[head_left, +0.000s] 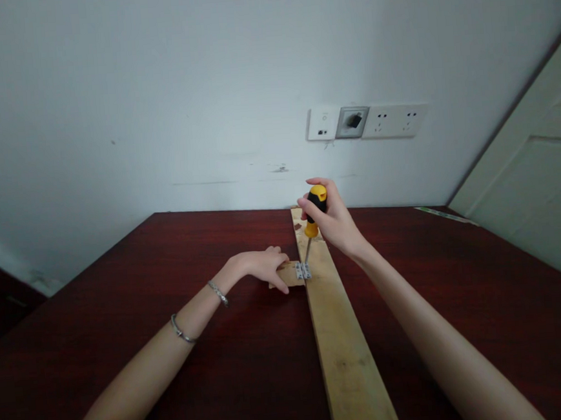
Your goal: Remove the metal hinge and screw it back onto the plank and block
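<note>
A yellow-and-black screwdriver [316, 198] is gripped in my right hand [336, 222], its shaft slanting down to a small metal hinge [303, 271]. The hinge lies across the seam between a long wooden plank [341, 334] and a short wooden block [291, 274]. My left hand [267, 266] holds the block against the plank's left edge, thumb on the near side and fingers on the far side. Any screw under the screwdriver's tip is too small to make out.
The dark red table [225, 369] backs onto a white wall [155, 103]. Wall sockets [394, 121] and a switch plate [322, 124] sit above its far edge. At the right stands a pale panelled door [539, 170], with a thin green-and-white strip [446, 215] near the table's corner.
</note>
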Available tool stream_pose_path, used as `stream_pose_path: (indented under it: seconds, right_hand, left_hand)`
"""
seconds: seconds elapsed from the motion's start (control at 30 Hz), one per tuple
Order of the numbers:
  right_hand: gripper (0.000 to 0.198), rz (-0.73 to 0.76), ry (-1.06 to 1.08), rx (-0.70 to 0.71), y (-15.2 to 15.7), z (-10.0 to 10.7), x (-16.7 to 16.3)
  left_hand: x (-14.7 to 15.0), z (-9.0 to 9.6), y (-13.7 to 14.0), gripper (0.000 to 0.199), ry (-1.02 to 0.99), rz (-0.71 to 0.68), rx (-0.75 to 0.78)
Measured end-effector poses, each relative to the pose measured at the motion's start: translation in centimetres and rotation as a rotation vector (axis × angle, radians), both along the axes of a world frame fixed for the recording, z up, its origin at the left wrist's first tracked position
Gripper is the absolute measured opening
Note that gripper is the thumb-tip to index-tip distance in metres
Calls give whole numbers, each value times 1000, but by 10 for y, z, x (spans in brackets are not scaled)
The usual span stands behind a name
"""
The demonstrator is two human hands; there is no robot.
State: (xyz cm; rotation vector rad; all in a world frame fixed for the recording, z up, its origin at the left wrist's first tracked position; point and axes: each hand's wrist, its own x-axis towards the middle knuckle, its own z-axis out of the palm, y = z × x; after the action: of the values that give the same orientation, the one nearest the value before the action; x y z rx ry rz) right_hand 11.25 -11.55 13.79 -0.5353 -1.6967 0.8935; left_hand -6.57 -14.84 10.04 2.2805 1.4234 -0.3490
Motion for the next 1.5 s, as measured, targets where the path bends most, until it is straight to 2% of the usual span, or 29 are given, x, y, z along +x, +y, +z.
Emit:
stream_pose_path:
  seconds: [0.13, 0.33, 0.47, 0.67, 0.87, 1.03, 1.13, 1.23, 1.4, 1.5]
  right_hand:
    - [43, 62, 34, -47, 1, 0, 1]
    - [39, -121, -118, 41, 5, 7, 11]
    - [34, -120, -186, 43, 4, 15, 17]
    - [61, -81, -104, -19, 4, 21, 20]
    - [38, -9, -105, -17, 2, 17, 19]
    - [29, 53, 0, -74, 0, 6, 8]
    - [30, 40, 14, -44, 0, 0, 1]
    - [39, 12, 56, -21, 1, -4, -2]
    - [50, 67, 69, -88, 1, -2, -1]
    - [47, -33, -3, -19, 1, 3, 4]
  left_hand:
    - [-1, 1, 0, 81, -5, -31, 17]
    - [-2, 2, 0, 83, 5, -32, 22]
    - [-3, -1, 1, 85, -9, -29, 32]
    - [-2, 1, 1, 79, -14, -21, 8]
    - [-1, 2, 1, 80, -19, -15, 1]
    - [-2, -1, 1, 83, -8, 2, 11]
    - [-3, -2, 2, 85, -7, 2, 17]
    - [-3, -3, 2, 87, -9, 1, 20]
    - [-4, -2, 2, 89, -18, -10, 24]
    - [-4, -2, 2, 89, -23, -12, 20]
